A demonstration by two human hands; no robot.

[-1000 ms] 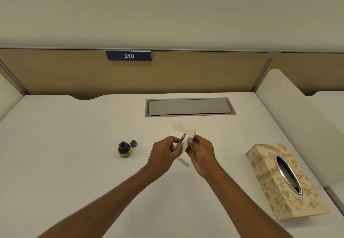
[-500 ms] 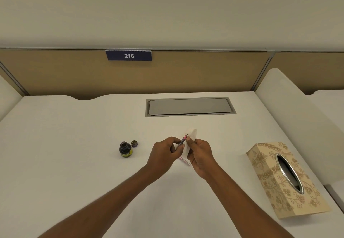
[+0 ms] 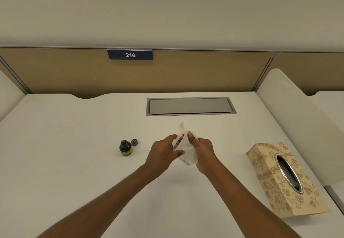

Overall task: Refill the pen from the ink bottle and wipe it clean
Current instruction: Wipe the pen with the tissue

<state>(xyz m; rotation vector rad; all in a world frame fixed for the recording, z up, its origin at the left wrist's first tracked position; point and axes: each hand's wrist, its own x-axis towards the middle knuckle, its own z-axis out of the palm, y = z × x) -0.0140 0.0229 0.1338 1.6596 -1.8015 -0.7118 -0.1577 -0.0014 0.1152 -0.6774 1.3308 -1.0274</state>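
Pen lay slanted in the left hand, pinched at its lower end, pink tip pointing up and away toward the right thumb. Right hand clutched a tissue just beside the shaft. Left of the grip stood the bottle, uncapped, dark ink inside, cap beside it. Tissue box sat well to the right.

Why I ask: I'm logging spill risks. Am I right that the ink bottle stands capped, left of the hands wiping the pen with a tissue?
Not capped: the head view shows the ink bottle open, its cap lying beside it. The rest holds.
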